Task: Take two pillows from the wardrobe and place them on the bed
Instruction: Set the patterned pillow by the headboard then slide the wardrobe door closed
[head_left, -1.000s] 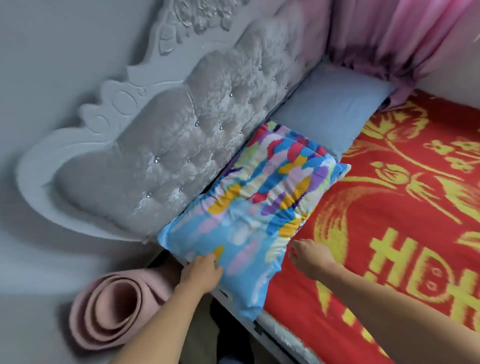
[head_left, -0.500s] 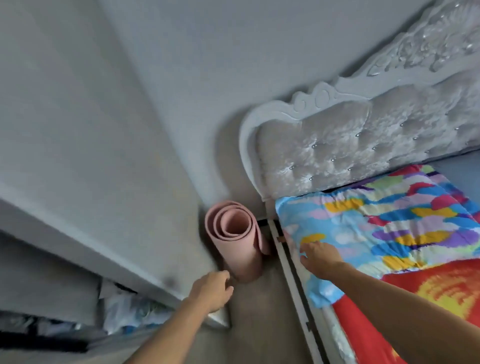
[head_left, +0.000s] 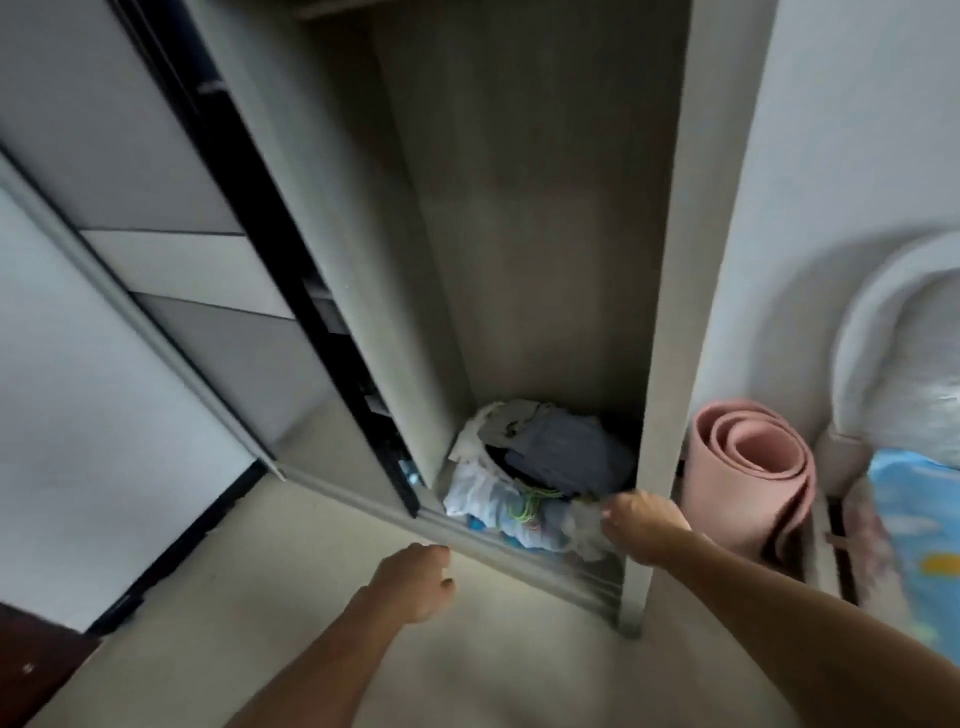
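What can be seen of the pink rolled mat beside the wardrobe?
The pink rolled mat looks like foam, wound in a loose spiral of thick layers whose open end faces up. It stands on the floor, slightly tilted, between the wardrobe's side panel and the bed frame. Neither hand touches it.

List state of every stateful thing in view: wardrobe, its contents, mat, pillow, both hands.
Grey sliding-door wardrobe: open, tall compartment bare except at the bottom.
Heap of white and grey-blue cloth and bags: piled on the wardrobe floor.
Pink rolled foam mat: rolled up, standing upright beside the wardrobe.
Multicoloured patterned pillow: lying on the bed, at the frame edge.
Left hand: empty, loosely curled.
Right hand: at the heap's edge; grip unclear.
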